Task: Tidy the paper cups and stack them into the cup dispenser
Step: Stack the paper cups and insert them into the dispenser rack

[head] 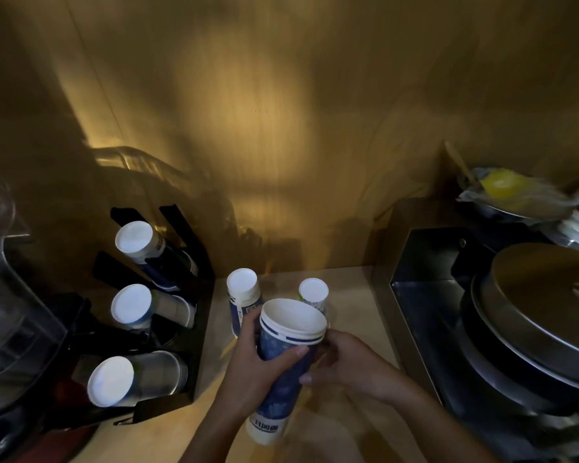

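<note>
Cups (283,365) nested in 1 blue stack sat lower centre, left hand (253,359) and right hand (345,362) fingers clamped around it.

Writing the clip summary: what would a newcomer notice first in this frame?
First, the stack of blue paper cups at bottom centre, open mouth up, gripped by the left hand with the right hand at its rim. Next, the black cup dispenser at left, white cup bottoms poking from three slots. Behind the hands, two upside-down cup stacks stand on the counter.
</note>
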Motion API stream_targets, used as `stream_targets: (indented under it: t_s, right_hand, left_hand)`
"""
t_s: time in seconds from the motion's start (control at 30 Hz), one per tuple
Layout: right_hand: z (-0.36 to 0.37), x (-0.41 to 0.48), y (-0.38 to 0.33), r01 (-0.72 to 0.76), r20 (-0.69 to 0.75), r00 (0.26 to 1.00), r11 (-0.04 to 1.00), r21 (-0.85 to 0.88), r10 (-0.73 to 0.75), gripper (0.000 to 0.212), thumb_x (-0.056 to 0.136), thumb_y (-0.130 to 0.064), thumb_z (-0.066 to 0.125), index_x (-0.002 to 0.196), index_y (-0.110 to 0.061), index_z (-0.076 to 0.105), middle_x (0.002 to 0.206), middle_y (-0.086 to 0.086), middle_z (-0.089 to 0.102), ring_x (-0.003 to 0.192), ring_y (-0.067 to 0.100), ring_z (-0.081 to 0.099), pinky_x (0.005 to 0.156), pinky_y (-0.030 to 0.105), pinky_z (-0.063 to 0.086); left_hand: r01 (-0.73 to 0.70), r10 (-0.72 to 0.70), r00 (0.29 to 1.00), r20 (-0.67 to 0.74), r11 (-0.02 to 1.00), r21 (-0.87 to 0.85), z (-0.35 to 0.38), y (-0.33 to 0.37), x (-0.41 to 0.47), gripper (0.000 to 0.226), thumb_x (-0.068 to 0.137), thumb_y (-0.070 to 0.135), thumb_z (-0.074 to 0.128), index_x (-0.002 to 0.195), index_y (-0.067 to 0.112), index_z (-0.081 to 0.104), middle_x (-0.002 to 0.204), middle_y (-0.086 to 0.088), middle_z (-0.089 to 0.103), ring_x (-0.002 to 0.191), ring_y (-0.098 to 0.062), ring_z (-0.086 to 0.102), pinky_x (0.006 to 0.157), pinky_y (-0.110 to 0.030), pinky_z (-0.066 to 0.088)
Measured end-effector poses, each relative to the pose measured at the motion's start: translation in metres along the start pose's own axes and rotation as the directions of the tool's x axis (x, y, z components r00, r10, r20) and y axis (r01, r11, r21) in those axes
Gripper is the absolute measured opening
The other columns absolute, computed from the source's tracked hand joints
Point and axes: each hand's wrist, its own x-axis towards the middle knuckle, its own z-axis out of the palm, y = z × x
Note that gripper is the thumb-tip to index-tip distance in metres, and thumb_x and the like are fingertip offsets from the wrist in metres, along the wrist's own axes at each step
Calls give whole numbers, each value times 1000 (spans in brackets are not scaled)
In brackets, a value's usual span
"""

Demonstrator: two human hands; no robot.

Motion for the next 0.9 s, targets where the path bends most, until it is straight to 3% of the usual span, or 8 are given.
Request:
stream_targets:
  t_s: [0.17,0.27,0.4,0.5,0.57,0.73,0.83,0.9]
  right_hand:
    - [-17,-15,-19,273,-201,938,959,-77,-283,54,72,-27,76,108,-59,52,118,-30,51,110,-8,47,85,5,38]
    - [-24,-20,-29,323,-173,913,915,-241,-368,22,81,-39,61,101,-50,63,125,-25,47,124,1,37,101,17,28]
    - [-29,-17,-34,423,-70,862,789,-445,-502,21,88,-34,53,95,-24,70,115,-22,56,118,-12,35,98,12,18]
    - [-28,-16,-34,445,-3,869,782,-437,-495,16,90,-22,55,92,-14,68,95,-6,68,100,-19,38,89,7,22]
    - [-26,-15,-35,423,-42,875,805,-416,-481,13,89,-19,57,87,-15,69,86,-11,65,97,-11,41,87,9,26]
    - [-14,-8,-48,450,18,874,795,-407,-486,18,89,-18,57,78,-8,66,76,1,64,74,-1,48,71,6,31]
    - [-10,-5,-52,442,-19,874,809,-389,-486,22,90,-18,53,75,-5,63,73,-2,59,70,3,49,65,8,33]
    - [-9,-3,-50,426,-52,876,819,-384,-480,24,91,-18,52,74,-4,61,73,4,62,71,10,51,64,13,34]
  left_hand:
    - [-37,38,999,-32,999,29,-2,-1,-1,79,55,45,82,121,45,40,110,41,53,107,14,52,80,-5,48]
    - [-48,50,998,-41,998,46,-3,0,1,84,54,46,81,127,39,39,113,38,53,110,11,52,84,-13,48]
    - [-86,90,995,-30,991,105,3,6,-1,75,60,35,84,120,47,40,113,36,52,108,18,48,78,2,42]
    - [-97,103,994,-32,985,141,8,9,-4,70,66,31,81,117,50,37,115,33,46,103,27,43,74,8,35]
    - [-102,111,993,-44,981,167,11,10,-4,71,65,29,82,114,52,35,114,33,44,100,31,40,72,10,34]
    - [-38,48,996,-69,990,137,26,10,-4,74,60,33,83,110,56,33,114,26,49,101,15,52,72,1,43]
    - [-19,29,988,-154,998,67,32,8,-1,64,60,27,83,103,47,40,103,21,57,91,18,56,66,2,43]
    - [1,6,986,-169,999,41,33,7,0,59,54,40,81,99,49,44,98,21,61,88,14,59,65,-4,47]
